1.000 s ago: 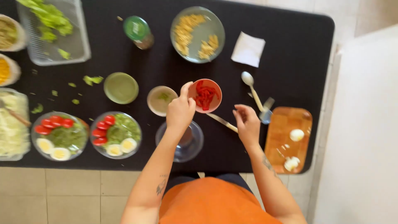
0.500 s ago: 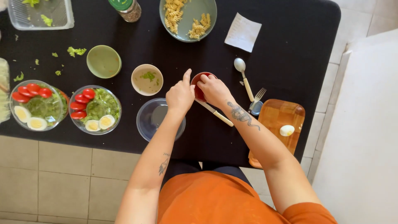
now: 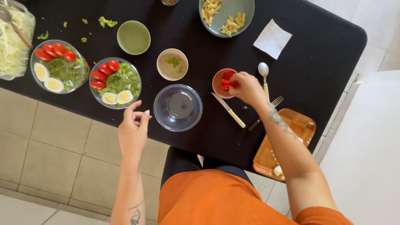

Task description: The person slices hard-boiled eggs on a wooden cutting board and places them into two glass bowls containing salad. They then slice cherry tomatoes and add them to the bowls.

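Head view, left hand [image 3: 133,132] now withdrawn, open, empty, right hand [image 3: 246,88] pinching tomato pieces [image 3: 228,80] in red bowl [image 3: 218,83]

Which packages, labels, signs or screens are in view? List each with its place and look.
Clear plastic tub: far left of the black table, rectangular, holding pale shredded greens.
Jar: top edge, mostly cut off, dark; details unclear.
No labels, signs or screens show.

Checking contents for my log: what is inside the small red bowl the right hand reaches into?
Red tomato pieces lie in the small red bowl. The right hand covers its right side, hiding whatever lies there.
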